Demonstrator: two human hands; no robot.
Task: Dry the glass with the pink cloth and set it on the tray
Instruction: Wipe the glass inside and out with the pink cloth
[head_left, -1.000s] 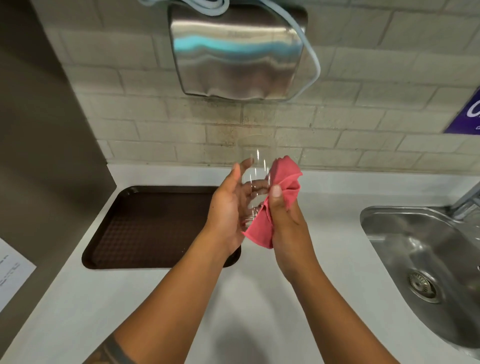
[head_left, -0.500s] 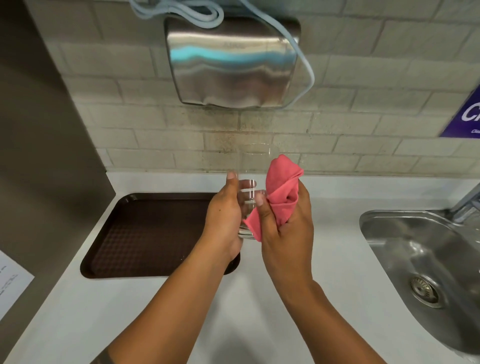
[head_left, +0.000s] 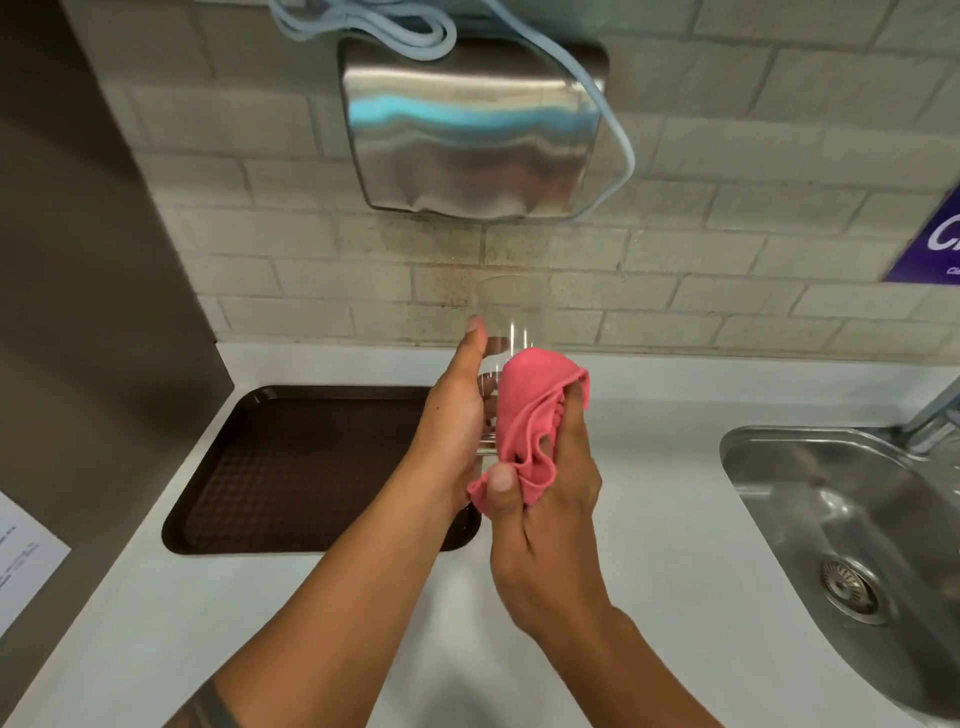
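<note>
In the head view, the left hand (head_left: 457, 410) is wrapped around the clear drinking glass (head_left: 511, 332) and holds it upright above the white counter (head_left: 649, 467), probably so that the outside wall is free for wiping. The right hand (head_left: 550, 525) is closed on the bunched pink cloth (head_left: 530, 410) and presses it against the right side of the glass. The brown tray (head_left: 291, 467) lies just left, below the left forearm, ready for the glass. I judge the drying is not yet finished.
</note>
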